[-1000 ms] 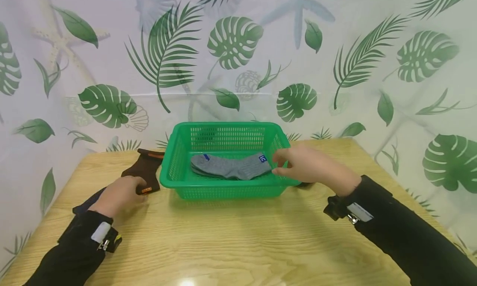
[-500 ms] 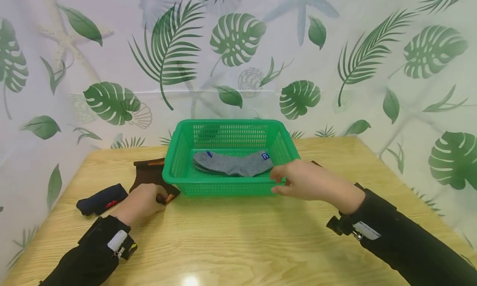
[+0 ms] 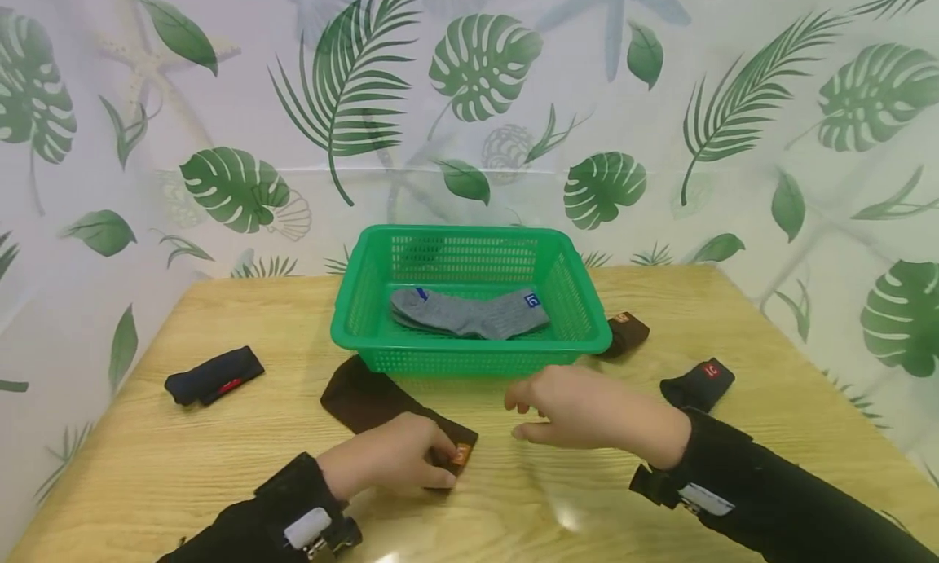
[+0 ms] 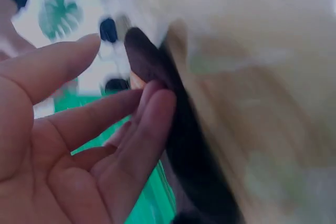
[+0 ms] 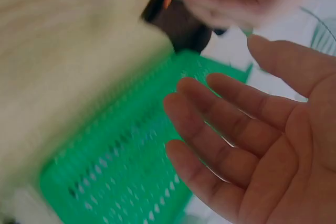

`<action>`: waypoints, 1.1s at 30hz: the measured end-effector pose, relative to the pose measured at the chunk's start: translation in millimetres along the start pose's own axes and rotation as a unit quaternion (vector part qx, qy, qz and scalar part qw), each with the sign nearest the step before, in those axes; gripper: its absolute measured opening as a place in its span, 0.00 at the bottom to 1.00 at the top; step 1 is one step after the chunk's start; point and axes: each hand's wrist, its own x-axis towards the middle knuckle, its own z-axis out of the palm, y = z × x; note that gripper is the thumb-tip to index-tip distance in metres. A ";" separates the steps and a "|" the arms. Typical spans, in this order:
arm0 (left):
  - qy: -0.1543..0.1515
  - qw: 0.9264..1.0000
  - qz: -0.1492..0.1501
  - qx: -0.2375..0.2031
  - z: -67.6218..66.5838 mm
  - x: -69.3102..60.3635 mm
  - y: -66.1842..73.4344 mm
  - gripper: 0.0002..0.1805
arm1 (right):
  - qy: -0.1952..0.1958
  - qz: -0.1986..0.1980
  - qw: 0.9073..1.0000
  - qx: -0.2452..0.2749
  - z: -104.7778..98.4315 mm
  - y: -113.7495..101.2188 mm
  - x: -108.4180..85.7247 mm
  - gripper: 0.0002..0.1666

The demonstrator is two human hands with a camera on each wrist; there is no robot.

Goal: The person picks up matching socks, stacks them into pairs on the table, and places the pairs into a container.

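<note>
A dark brown sock [image 3: 381, 400] lies slanting on the table before the basket's front left. My left hand [image 3: 392, 457] has its curled fingers on the end with the orange label; in the left wrist view, fingertips [image 4: 160, 103] meet the dark cloth [image 4: 184, 140] while the thumb stands apart. Just right of it, my right hand [image 3: 587, 408] hovers with loosely bent fingers, holding nothing. The right wrist view shows its palm [image 5: 262, 145] bare. Grey socks [image 3: 469, 312] lie inside the green basket [image 3: 477, 345].
A folded navy sock [image 3: 214, 376] rests at the table's left. A brown sock [image 3: 626, 333] sits against the basket's right side, and a dark sock with a red label [image 3: 697, 384] lies farther right. A leaf-patterned cloth [image 3: 513, 139] hangs behind the table.
My left hand has moved right, drawing the brown sock from the basket's left side to its front. My right hand has come down and nearer, away from the basket's rim.
</note>
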 end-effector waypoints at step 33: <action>-0.073 0.992 -0.049 0.091 -22.6 -36.1 -20.3 0.30 | -0.064 -0.015 0.998 -0.004 42.9 17.9 -14.2 0.14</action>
